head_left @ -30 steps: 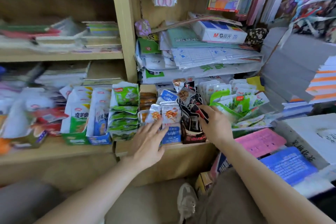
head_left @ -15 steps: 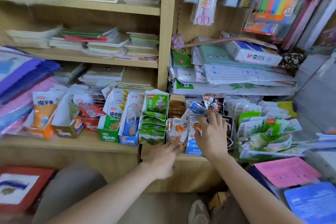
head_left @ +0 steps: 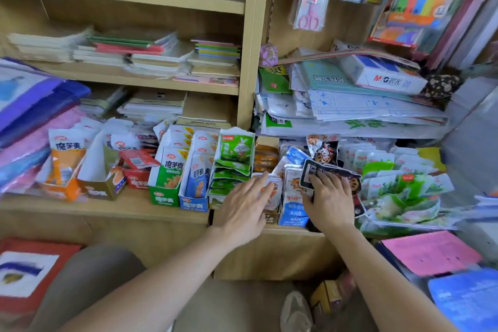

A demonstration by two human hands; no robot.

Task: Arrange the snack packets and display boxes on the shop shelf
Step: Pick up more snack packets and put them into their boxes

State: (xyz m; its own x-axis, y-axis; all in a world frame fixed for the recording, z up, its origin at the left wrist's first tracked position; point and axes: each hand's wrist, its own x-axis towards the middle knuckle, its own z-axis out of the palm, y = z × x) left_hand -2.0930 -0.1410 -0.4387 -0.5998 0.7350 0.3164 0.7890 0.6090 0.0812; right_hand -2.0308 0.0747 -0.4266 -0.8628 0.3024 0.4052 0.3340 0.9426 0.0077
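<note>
A grey shoe (head_left: 295, 312) and a trousered knee sit lowest in view, with a pink sheet (head_left: 431, 253) and a blue sheet (head_left: 463, 302) stacked at the right. Two bare forearms reach up from here to the lower shelf (head_left: 107, 207).

The left hand (head_left: 242, 210) is spread wide, fingers straight and slightly apart. It grips nothing, and its fingertips rest on a silver packet with orange print (head_left: 273, 191). Just beside it, the right hand (head_left: 330, 202) lies flat on a black packet (head_left: 350, 179) with its fingers nearly straight. The packet's white-edged corner curls up past the fingertips. I cannot tell whether the thumb hooks under it. A blue-and-white packet (head_left: 292, 213) stands between the two hands.

Left of the hands, on the same shelf, stand a leaning row of green rabbit packets (head_left: 237, 148), a blue display box (head_left: 195, 197) and a green display box (head_left: 164, 194), both with packets upright inside. An orange display box (head_left: 63, 170) stands further left. Pale green packets (head_left: 398, 188) are heaped right of the right hand.

Behind them lie piled papers and a white M&G box (head_left: 385, 77). Notebooks (head_left: 161, 48) fill the middle shelf, and pink scissors (head_left: 310, 3) hang above.
</note>
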